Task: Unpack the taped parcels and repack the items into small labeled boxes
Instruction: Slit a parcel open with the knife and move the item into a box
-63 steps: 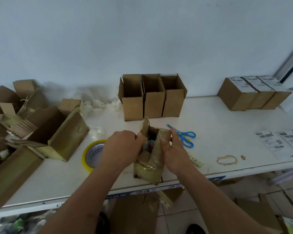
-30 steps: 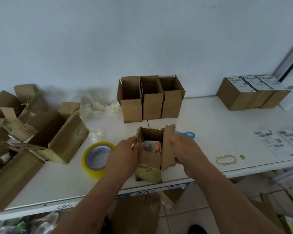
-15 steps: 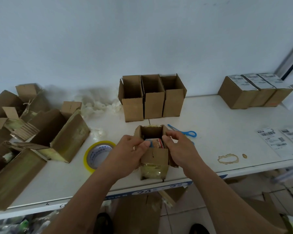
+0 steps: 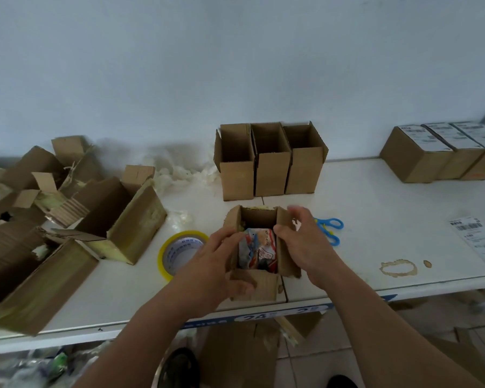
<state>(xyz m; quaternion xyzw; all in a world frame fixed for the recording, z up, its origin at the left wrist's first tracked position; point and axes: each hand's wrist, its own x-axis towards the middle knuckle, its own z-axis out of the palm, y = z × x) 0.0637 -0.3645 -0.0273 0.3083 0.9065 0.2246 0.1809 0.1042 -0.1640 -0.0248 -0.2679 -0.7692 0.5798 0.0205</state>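
The white table [image 4: 375, 208] is carrying a lot, and the opened parcel [image 4: 259, 284] is sitting right at its front edge, so a hard upward tug on the contents could be dragging the whole box over the lip. The three empty boxes [image 4: 269, 161] are waiting just behind it, the labeled boxes [image 4: 437, 155] well off to the right.

The left hand [image 4: 210, 264] is gripping the parcel's left wall and near corner. The right hand [image 4: 303, 242] is curling over the right flap; its far fingers are blurring, so I cannot tell whether it is clamping the flap or only pressing it aside.

The colourful packet [image 4: 258, 252] is lying down inside the parcel, between the two hands, ungrasped. Being crinkly film, it is likely catching on torn tape.
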